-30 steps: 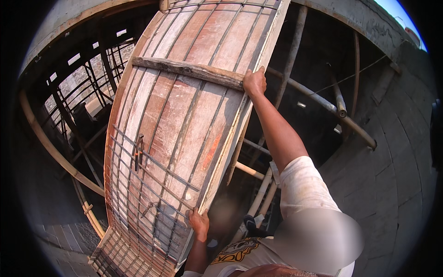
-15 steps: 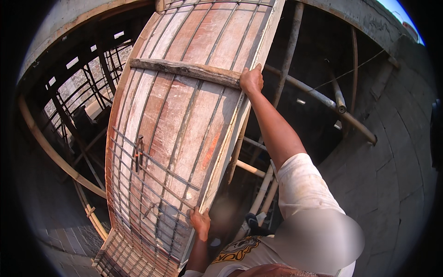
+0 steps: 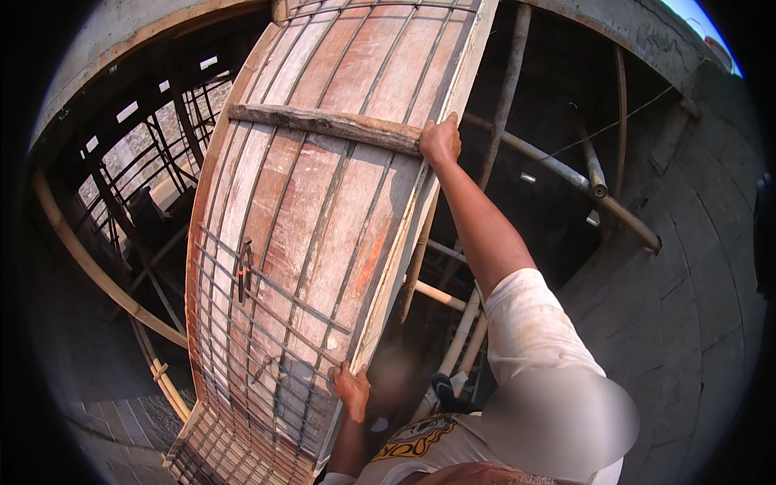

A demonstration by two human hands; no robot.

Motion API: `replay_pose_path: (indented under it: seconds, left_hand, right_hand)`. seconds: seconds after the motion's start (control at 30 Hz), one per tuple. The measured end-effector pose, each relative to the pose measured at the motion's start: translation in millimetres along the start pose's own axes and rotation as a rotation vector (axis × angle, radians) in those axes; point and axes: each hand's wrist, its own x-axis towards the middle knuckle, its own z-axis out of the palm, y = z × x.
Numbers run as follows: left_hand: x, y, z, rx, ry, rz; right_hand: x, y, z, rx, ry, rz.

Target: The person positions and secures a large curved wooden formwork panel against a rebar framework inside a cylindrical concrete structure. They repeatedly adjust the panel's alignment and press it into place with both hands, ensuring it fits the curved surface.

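A sloping wooden formwork panel, its boards reddish and worn, runs from the top of the view down to the lower left. My right hand is closed over its right edge, against the end of a rough timber batten lying across the panel. Lower on the same edge, my left hand grips the board with its fingers curled over. Long steel bars run along the panel, and a grid of rebar covers its lower part. Pincers with orange-and-black handles rest on the grid, out of reach of both hands.
Bamboo and pole props stand in the dark space to the right. A curved block wall rises beyond them. At left, a bent bamboo pole passes in front of openings. A second rebar-covered formwork meets the panel's lower end.
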Motion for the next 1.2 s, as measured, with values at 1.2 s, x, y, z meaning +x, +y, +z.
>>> replay_pose_path:
  seconds: [1.2]
  left_hand:
    - [-1.0, -0.7, 0.0, -0.039, 0.047, 0.02]
  right_hand:
    - [-3.5, -5.2, -2.1, 0.022, -0.016, 0.013]
